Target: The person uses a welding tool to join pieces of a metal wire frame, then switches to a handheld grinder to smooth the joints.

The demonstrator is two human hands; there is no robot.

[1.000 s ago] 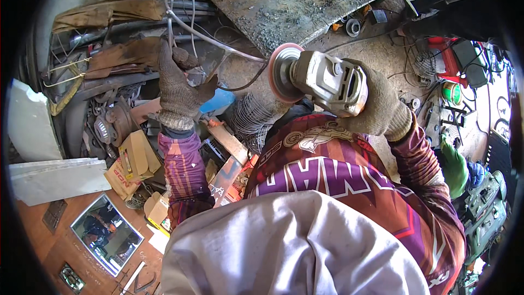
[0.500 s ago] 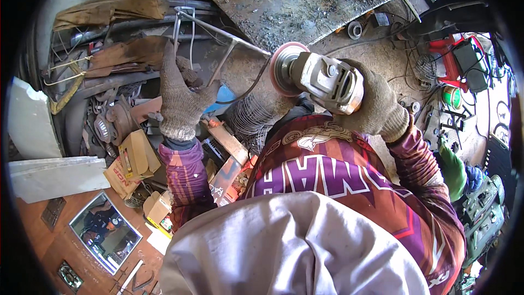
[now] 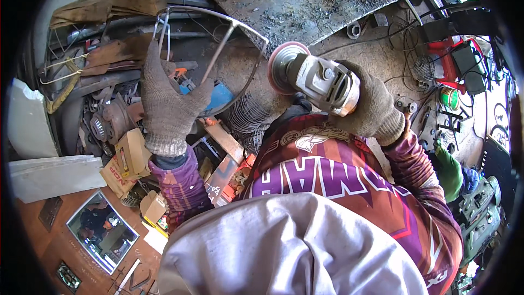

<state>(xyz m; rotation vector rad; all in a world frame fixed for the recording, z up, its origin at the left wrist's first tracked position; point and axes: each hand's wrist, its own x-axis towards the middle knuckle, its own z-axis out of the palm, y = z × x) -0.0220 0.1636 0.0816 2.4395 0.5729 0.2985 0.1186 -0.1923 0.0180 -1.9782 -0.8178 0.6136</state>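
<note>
My left hand [image 3: 172,101], in a knitted work glove, holds a bent metal rod frame [image 3: 222,46] up in front of me. Its thumb lies by one of the rods and the index finger stretches along the far side; part of the grip is hidden. My right hand [image 3: 372,101], gloved too, is wrapped around the body of a worn angle grinder [image 3: 326,83]. The grinder's reddish-brown disc [image 3: 281,68] faces left, beside the frame's right corner. Whether disc and rod touch, I cannot tell.
A debris-strewn metal worktop [image 3: 295,13] lies ahead. Coiled wire [image 3: 248,117] and an open cardboard box [image 3: 131,155] sit lower left of centre. A mirror [image 3: 102,231] rests on the brown surface at lower left. Cables and a green can [image 3: 450,98] are on the right.
My left hand has moved left, its fingers more spread. The rod frame has turned, showing a wider curved outline. The grinder has shifted slightly left.
</note>
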